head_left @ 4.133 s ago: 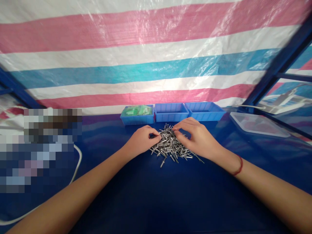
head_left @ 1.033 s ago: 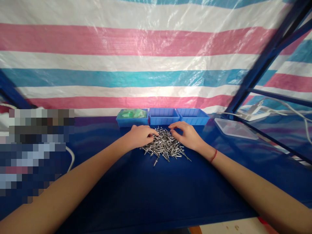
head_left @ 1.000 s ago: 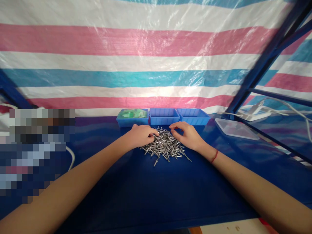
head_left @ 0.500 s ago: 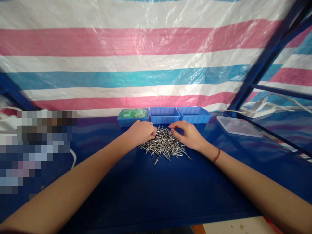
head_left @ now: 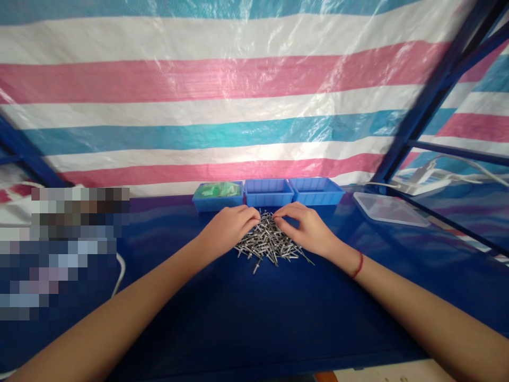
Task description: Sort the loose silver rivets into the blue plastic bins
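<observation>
A heap of thin silvery metal pieces, rivet-like with long pins, (head_left: 268, 241) lies on the dark blue table (head_left: 238, 313). At the heap's upper left, my left hand (head_left: 230, 228) has its fingers pressed together, and whatever is between the tips is too small to make out. My right hand (head_left: 304, 225) rests at the upper right side of the heap, thumb and forefinger curved toward each other with a gap between them. One loose piece (head_left: 256, 266) lies just in front of the heap.
Behind the heap stand a blue bin with green packets (head_left: 218, 197) and two more blue bins (head_left: 269, 192), (head_left: 317, 191). A clear lid (head_left: 389, 208) lies at right, near a white power strip (head_left: 423, 180). A white cable (head_left: 120, 270) runs at left.
My left hand has moved slightly right over the heap, its fingertips nearer my right hand. The view has tilted up a little.
</observation>
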A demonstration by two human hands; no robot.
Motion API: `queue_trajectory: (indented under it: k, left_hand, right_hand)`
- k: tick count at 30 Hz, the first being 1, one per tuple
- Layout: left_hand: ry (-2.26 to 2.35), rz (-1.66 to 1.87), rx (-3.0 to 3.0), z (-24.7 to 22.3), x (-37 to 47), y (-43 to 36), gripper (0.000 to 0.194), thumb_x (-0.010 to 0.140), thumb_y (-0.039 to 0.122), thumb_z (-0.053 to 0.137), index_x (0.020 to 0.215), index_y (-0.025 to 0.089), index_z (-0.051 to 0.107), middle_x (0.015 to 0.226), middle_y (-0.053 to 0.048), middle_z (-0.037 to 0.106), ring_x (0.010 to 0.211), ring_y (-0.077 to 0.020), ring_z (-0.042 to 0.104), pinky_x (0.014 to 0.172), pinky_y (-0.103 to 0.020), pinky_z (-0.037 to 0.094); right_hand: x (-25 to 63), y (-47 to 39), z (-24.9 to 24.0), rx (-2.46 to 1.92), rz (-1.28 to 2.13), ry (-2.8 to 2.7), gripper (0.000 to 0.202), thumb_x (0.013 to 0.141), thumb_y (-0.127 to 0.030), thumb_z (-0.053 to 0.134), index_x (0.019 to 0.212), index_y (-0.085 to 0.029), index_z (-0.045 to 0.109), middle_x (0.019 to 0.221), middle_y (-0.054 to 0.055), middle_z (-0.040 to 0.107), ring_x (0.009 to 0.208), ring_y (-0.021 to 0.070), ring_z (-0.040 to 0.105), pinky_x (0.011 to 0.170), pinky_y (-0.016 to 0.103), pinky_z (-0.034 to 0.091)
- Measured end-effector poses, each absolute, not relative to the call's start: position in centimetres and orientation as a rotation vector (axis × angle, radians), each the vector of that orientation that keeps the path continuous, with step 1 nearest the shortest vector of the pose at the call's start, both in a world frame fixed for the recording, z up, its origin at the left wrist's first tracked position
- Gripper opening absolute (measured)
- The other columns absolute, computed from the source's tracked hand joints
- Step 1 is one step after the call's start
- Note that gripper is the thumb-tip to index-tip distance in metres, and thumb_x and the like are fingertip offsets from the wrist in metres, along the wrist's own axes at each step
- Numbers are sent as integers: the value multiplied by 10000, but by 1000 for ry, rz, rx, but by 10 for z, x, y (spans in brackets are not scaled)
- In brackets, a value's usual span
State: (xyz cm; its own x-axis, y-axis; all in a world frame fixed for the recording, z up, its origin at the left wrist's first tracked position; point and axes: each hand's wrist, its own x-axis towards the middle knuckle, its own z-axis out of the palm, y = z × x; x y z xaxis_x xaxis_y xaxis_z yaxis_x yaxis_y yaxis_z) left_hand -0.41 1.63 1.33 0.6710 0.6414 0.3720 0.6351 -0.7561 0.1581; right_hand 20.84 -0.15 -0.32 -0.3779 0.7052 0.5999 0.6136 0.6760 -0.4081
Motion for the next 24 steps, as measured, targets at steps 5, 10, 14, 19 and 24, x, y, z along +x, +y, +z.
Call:
queue_trajectory:
  k: [5,10,14,19,24]
  left_hand:
    - [982,998,2473,15,2,-10,124,871,223,520,882,186,638,882,-27,654,796,-129,607,717,-252,478]
    - [974,1118,2106,12,5,-18,137,828,250,575,942,186,616,892,-28,680,795,-139,642,718,-264,513]
    - [966,1138,2011,12,4,-20,139,828,296,581,901,180,608,845,-23,676,775,-142,643,721,-268,513]
    - [994,1165,2102,16,3,-24,118,848,279,559,870,179,618,822,-9,665,748,-121,626,726,-246,500]
    - [1011,1217,2133,15,3,-24,100,852,253,553,864,180,619,826,0,664,748,-111,619,739,-233,498]
  right_hand:
    - [195,-19,4,-943,380,-2073,232,891,-315,496,808,-185,669,802,33,693,764,151,611,722,292,463]
    - [190,-25,7,-964,540,-1990,213,880,-315,509,817,-179,660,806,29,678,691,133,580,630,262,449]
    - [189,-25,7,-980,678,-1915,234,869,-344,512,789,-167,644,737,21,647,621,124,538,564,251,426]
    - [188,-27,7,-984,773,-1850,222,854,-349,531,792,-166,639,742,20,633,643,126,538,589,258,435]
    - [187,-27,5,-931,874,-1758,190,828,-350,573,812,-171,635,786,28,646,681,130,570,619,268,468]
